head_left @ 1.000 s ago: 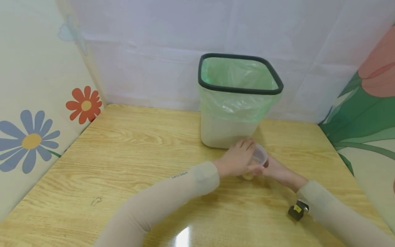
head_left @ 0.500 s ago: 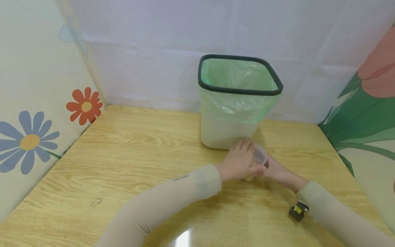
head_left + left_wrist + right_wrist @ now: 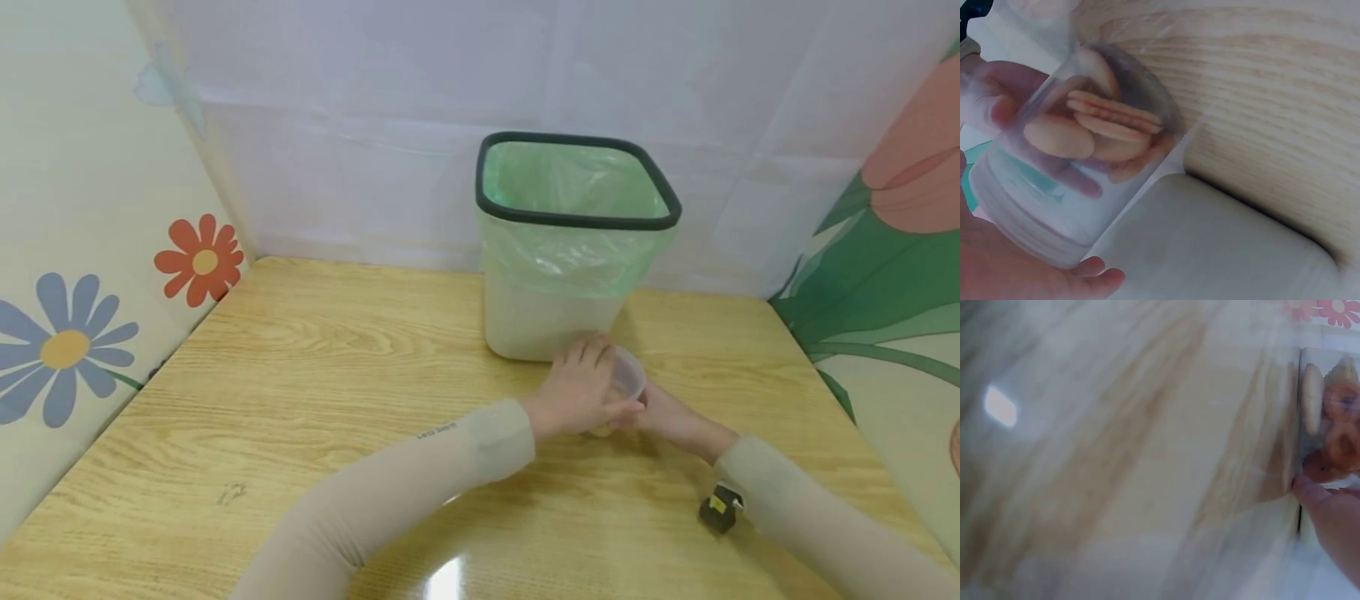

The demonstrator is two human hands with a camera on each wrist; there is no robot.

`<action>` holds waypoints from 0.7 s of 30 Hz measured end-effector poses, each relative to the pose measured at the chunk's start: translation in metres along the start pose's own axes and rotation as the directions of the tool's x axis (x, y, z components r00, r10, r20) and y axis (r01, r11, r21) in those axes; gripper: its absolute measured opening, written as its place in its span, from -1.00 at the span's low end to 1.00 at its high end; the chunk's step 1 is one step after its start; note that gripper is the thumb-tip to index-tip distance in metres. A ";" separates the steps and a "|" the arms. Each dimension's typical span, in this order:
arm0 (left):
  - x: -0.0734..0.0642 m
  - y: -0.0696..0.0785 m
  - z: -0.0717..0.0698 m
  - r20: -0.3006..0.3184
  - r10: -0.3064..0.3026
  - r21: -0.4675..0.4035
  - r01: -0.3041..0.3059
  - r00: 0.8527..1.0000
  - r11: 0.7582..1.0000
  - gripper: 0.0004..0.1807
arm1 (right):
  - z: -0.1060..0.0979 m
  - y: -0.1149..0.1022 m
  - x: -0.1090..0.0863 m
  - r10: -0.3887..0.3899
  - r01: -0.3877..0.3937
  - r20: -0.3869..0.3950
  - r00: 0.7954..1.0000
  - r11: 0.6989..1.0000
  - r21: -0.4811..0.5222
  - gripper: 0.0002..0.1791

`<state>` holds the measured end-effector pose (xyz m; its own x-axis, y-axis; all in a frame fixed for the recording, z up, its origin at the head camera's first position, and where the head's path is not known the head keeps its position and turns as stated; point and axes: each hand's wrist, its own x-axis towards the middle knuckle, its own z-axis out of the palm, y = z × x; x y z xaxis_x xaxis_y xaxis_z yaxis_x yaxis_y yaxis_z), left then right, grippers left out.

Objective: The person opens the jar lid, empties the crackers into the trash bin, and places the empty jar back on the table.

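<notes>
A clear plastic jar [image 3: 627, 377] with several pale biscuits [image 3: 1116, 128] inside stands on the table, close to the front of a bin. My left hand [image 3: 573, 392] grips it near the rim, thumb on the near side and fingers over the far side. From the right, my right hand [image 3: 671, 417] holds the same jar; its fingers are mostly hidden behind the jar in the head view. Biscuits at the jar's bottom show through the wall in the right wrist view, beside the right thumb [image 3: 1316, 500]. Whether a lid covers the rim, I cannot tell.
A pale bin [image 3: 551, 321] with a green liner bag [image 3: 577, 254] and a dark rim stands at the back of the wooden table [image 3: 360, 358]. A small black device [image 3: 718, 510] sits at the right wrist. Flower-printed cloth walls surround the table.
Both hands keep their hold on the jar with almost no movement. The whole head view has shifted very slightly.
</notes>
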<state>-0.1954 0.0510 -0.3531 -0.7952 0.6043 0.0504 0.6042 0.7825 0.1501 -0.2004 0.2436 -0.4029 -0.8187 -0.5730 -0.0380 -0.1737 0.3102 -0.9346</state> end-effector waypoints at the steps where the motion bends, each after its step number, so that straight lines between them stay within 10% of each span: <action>1: 0.000 -0.001 -0.001 0.006 0.001 -0.005 -0.001 1.000 1.000 0.00 | 0.000 0.000 0.000 0.001 -0.001 0.006 1.000 1.000 0.000 0.07; 21: 0.019 -0.030 -0.025 0.158 0.290 -0.147 -0.268 0.944 0.952 0.11 | -0.003 0.007 0.004 -0.047 0.047 0.007 0.999 0.998 0.046 0.05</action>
<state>-0.2297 0.0356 -0.3319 -0.5671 0.8211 -0.0645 0.7809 0.5610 0.2747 -0.2065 0.2459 -0.4082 -0.8055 -0.5925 0.0038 -0.1870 0.2480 -0.9505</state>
